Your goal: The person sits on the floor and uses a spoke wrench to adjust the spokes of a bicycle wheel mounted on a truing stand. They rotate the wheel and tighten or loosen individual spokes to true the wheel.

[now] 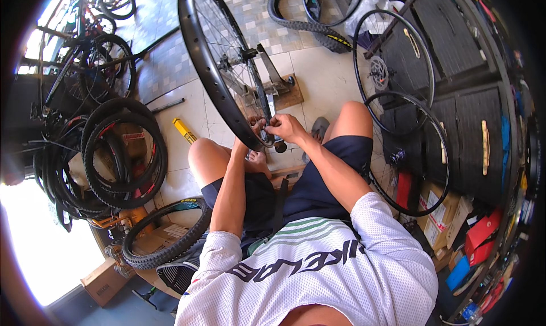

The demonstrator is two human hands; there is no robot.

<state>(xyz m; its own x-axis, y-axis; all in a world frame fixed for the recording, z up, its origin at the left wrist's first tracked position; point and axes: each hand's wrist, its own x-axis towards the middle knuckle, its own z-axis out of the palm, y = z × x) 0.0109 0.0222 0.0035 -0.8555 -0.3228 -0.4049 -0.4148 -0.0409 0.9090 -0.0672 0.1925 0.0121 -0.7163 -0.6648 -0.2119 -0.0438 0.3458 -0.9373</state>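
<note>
A black bicycle wheel rim (206, 79), with spokes and without a tyre, stands upright in front of me in a metal wheel stand (267, 64) on a wooden base (293, 98). My left hand (256, 125) is at the near, lower part of the wheel, partly hidden by the rim, with its fingers drawn together by the spokes. Beside it, my right hand (288, 127) is closed in a pinch, its fingertips almost meeting the left ones. Whatever lies between the fingers is too small to make out. A dark round knob (280, 147) sits just below my right hand.
A yellow box (184, 130) lies on the floor left of my knee. Several tyres (91, 155) hang or lean at the left, and one tyre (133, 249) lies nearer me. At the right, bare rims (429, 70) lean against dark cabinets (466, 127). Bicycles stand at the far left.
</note>
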